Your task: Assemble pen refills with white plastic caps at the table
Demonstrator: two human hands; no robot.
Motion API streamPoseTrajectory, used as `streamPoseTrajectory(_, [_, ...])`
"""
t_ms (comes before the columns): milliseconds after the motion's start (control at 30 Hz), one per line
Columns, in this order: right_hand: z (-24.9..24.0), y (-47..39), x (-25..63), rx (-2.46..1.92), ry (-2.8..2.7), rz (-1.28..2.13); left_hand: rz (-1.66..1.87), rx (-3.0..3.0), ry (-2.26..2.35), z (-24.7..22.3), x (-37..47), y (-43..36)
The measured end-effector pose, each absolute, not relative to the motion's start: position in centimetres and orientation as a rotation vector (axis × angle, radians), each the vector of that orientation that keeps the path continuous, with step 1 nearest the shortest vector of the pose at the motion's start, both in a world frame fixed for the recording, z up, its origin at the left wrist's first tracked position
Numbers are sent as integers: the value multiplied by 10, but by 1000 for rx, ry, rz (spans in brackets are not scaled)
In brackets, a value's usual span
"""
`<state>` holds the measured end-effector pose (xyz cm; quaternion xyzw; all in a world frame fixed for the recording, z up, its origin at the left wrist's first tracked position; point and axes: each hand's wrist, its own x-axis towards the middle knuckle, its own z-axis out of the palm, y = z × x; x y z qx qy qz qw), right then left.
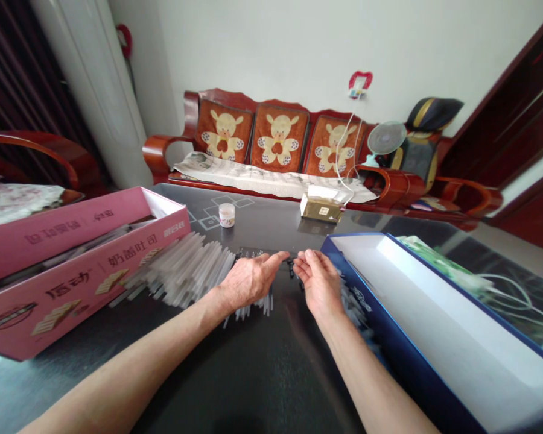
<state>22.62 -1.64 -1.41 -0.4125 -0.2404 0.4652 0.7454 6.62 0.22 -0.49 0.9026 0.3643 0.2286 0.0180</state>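
Note:
My left hand [253,278] is over the dark table, beside a pile of translucent plastic sticks [190,268]; its index finger points right and the other fingers curl under. More thin clear pieces [266,304] show beneath it. Across a narrow gap, my right hand [317,280] has its fingertips and thumb brought together; what they hold, if anything, is too small to make out. Small black pieces [291,267] lie on the table between the hands. Whether my left hand's curled fingers hold something is hidden.
A pink box [85,271] stands at the left, a long blue box [434,325] with a white inside at the right. Farther back are a small white jar [227,216] and a tissue box [322,206]. Behind the table is a wooden sofa [163,154].

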Motion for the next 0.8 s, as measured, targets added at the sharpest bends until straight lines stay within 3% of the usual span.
streamPoseTrajectory(167, [-23,-16,228,-1121,-809,886,676,2813,1150,-8,65,4])
streamPoseTrajectory(367, [-26,-16,252,-1485,-1575,34,637,2811,1270,-7,63,7])
streamPoseTrajectory(467, [-30,-21,256,-1631,-1843,-212,618,2798,1287,-5,63,7])
streamPoseTrajectory(800, [-32,-25,250,-1697,-1965,-299,598,2794,1306,-3,62,6])
